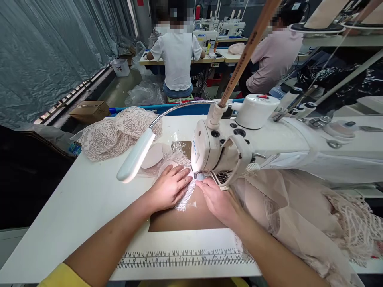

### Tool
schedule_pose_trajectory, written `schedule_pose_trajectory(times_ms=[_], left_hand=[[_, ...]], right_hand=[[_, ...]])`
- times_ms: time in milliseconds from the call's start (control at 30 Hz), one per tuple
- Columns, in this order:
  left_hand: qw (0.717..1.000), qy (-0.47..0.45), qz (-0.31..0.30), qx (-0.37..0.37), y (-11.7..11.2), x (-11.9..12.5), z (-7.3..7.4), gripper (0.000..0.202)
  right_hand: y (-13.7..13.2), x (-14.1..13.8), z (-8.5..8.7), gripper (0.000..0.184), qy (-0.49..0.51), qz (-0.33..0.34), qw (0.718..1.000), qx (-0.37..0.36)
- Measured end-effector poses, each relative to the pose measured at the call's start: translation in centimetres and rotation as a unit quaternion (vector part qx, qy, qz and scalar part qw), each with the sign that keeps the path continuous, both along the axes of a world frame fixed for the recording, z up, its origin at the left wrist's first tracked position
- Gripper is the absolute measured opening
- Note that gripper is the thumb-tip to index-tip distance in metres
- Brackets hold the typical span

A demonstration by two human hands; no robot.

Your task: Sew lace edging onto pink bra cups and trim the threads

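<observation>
My left hand (172,187) lies flat, fingers spread, on a piece of pale pink lace (188,197) just left of the needle area. My right hand (216,197) is close to the presser foot (201,175) of the white sewing machine (227,139). Its thumb and index finger come together at the fabric edge; what lies between them is hard to make out. A round beige cup-shaped pad (152,155) rests beyond my left hand. Sheer beige fabric with lace (287,203) spreads to the right, under the machine arm.
A bundle of lace (119,131) lies at the table's far left. A lamp on a bent neck (136,157) hangs over the white table (89,199). A printed ruler (182,259) runs along the front edge. Two people (178,59) sit at machines beyond.
</observation>
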State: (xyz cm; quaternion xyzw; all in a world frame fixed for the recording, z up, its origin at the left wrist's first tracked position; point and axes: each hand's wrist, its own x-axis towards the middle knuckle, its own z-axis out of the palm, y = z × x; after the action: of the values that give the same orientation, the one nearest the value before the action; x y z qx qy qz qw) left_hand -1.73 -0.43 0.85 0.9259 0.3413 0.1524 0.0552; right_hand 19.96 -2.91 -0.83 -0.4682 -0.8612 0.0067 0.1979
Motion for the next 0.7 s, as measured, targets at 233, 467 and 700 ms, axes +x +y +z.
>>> schedule_pose_trajectory(times_ms=[233, 467, 700], left_hand=[[0.998, -0.005, -0.04, -0.043, -1.5, -0.5, 1.4, 0.032], [0.999, 0.01, 0.027, -0.038, -2.3, 0.0, 0.7, 0.022], [0.994, -0.012, 0.06, -0.093, -1.8, 0.1, 0.5, 0.027]], right_hand=[[-0.3, 0.2, 0.1, 0.036, 0.012, -0.002, 0.999, -0.03], [-0.6, 0.4, 0.2, 0.033, 0.024, 0.022, 0.999, -0.033], [-0.5, 0.4, 0.2, 0.029, 0.053, 0.065, 0.996, -0.022]])
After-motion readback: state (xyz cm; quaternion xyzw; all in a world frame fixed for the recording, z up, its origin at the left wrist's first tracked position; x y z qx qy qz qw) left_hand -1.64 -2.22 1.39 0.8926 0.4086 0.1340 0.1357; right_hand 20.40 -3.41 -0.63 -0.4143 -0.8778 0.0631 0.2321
